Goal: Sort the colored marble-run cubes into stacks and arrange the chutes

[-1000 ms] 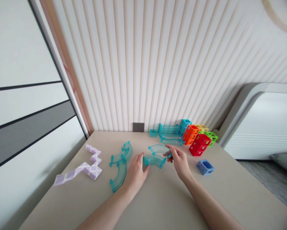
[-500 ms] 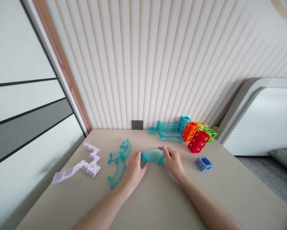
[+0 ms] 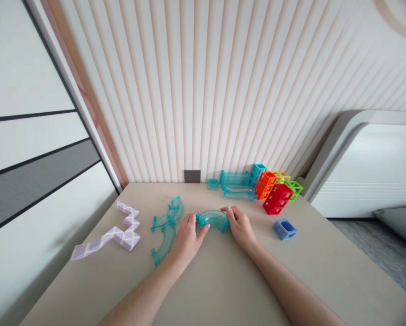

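Curved track [image 3: 215,222]: translucent teal, arched, layers hard to count; at your 12 o'clock | your left hand [image 3: 188,240]: fingers clamped on its 9 o'clock end | your right hand [image 3: 240,226]: fingers clamped at its 3 o'clock end | table [image 3: 223,280]: smooth beige | ribbed pale wall [image 3: 189,90], 12 o'clock; grey-white headboard [image 3: 365,176], 2 o'clock

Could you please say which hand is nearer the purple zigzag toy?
Left: the left hand is right of the purple zigzag toy, beyond the teal tracks; the right hand is farther right.
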A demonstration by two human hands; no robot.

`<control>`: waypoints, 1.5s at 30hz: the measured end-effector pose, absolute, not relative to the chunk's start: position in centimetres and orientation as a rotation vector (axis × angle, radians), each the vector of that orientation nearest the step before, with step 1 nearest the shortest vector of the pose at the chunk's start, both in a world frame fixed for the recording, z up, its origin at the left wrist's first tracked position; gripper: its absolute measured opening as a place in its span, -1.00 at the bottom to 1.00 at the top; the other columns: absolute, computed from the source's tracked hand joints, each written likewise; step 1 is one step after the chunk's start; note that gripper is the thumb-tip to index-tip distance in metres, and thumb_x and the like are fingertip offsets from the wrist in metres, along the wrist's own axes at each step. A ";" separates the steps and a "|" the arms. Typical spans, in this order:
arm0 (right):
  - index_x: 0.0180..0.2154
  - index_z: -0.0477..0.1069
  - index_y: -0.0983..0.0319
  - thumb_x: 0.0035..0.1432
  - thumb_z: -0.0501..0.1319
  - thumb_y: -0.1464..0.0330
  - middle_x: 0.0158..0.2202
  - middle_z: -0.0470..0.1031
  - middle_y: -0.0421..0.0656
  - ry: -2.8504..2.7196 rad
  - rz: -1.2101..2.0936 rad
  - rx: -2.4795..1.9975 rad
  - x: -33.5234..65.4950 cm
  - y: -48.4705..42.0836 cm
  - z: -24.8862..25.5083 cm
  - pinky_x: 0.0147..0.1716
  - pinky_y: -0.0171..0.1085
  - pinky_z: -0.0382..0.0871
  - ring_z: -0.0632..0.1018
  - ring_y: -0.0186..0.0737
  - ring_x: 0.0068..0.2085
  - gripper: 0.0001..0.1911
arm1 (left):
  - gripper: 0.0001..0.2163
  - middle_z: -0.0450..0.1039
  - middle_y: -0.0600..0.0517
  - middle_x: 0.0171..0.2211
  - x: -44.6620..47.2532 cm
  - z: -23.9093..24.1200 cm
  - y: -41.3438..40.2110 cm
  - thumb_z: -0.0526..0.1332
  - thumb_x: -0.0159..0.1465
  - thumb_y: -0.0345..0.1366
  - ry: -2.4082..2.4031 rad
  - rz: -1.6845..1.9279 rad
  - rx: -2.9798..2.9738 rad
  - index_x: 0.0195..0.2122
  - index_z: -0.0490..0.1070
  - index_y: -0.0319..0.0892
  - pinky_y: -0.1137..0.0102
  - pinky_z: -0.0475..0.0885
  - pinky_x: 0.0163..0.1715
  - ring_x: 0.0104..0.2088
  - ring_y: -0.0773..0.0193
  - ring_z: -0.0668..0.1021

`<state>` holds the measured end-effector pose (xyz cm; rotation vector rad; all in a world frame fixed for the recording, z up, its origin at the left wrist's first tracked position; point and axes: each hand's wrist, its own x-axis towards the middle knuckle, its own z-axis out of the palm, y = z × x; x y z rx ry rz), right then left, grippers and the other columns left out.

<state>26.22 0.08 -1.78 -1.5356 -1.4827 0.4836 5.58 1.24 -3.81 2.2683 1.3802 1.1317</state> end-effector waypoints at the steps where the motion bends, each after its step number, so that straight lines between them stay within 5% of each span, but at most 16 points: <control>1: -0.17 0.61 0.23 0.37 -0.06 -0.03 -0.25 0.59 -0.02 -1.513 0.468 -1.542 26.3 0.0 -1.7 -0.22 -0.21 0.41 0.58 -0.06 -0.23 -0.39 | -0.74 0.51 -0.10 -0.22 5.6 -3.8 1.3 0.18 0.35 -0.14 1.383 1.128 2.268 -0.06 0.35 -0.19 0.20 0.54 -0.15 -0.19 0.07 0.60; 5: 0.03 0.49 0.22 0.35 0.04 0.03 -0.20 0.58 -0.04 -1.718 0.376 -1.598 26.9 -1.0 -0.7 -0.22 -0.20 0.43 0.57 -0.12 -0.26 -0.50 | -0.77 0.49 -0.08 -0.25 5.6 -3.8 1.2 0.18 0.35 -0.14 1.385 1.107 2.278 -0.11 0.35 -0.19 0.21 0.53 -0.17 -0.21 0.08 0.59; 10: 0.20 0.34 0.17 0.19 0.28 0.06 -0.07 0.56 0.00 -1.990 0.123 -1.585 27.4 -2.4 0.0 0.01 -0.04 0.40 0.55 0.06 -0.03 -0.39 | -0.79 0.48 -0.07 -0.27 5.5 -3.8 1.2 0.17 0.35 -0.15 1.389 1.109 2.286 -0.13 0.34 -0.18 0.23 0.53 -0.18 -0.22 0.09 0.59; 19: 0.27 0.25 0.16 0.24 0.24 0.17 -0.03 0.55 0.01 -1.929 0.100 -1.602 27.2 -3.0 -1.5 0.05 -0.01 0.44 0.56 0.05 0.00 -0.39 | -0.79 0.49 -0.07 -0.26 5.6 -3.7 1.1 0.19 0.33 -0.16 1.389 1.111 2.275 -0.12 0.36 -0.17 0.23 0.53 -0.17 -0.20 0.08 0.60; 30: 0.25 0.30 0.17 0.23 0.21 0.14 -0.08 0.57 -0.06 -1.712 0.439 -1.622 27.6 -2.3 -2.2 -0.08 -0.12 0.48 0.59 -0.12 -0.20 -0.40 | -0.61 0.51 -0.13 -0.08 5.5 -4.6 1.3 0.21 0.33 -0.15 1.368 1.175 2.283 0.12 0.27 -0.18 0.18 0.52 -0.05 -0.06 0.05 0.60; 40: 0.10 0.39 0.13 0.10 0.34 0.11 -0.16 0.57 -0.10 -1.732 0.468 -1.620 28.0 -2.3 -1.9 -0.08 -0.12 0.44 0.57 -0.07 -0.15 -0.44 | -0.68 0.53 -0.12 -0.14 5.5 -4.4 1.5 0.25 0.29 -0.24 1.353 1.142 2.262 0.04 0.31 -0.17 0.17 0.54 -0.08 -0.11 0.06 0.61; 45: 0.05 0.40 0.13 0.11 0.34 0.11 -0.18 0.56 -0.11 -1.737 0.443 -1.626 28.0 -2.3 -1.7 -0.10 -0.14 0.43 0.57 -0.08 -0.16 -0.51 | -0.55 0.51 -0.14 -0.07 5.5 -4.9 1.5 0.30 0.23 -0.27 1.376 1.091 2.300 0.12 0.25 -0.16 0.13 0.52 -0.03 -0.03 0.01 0.59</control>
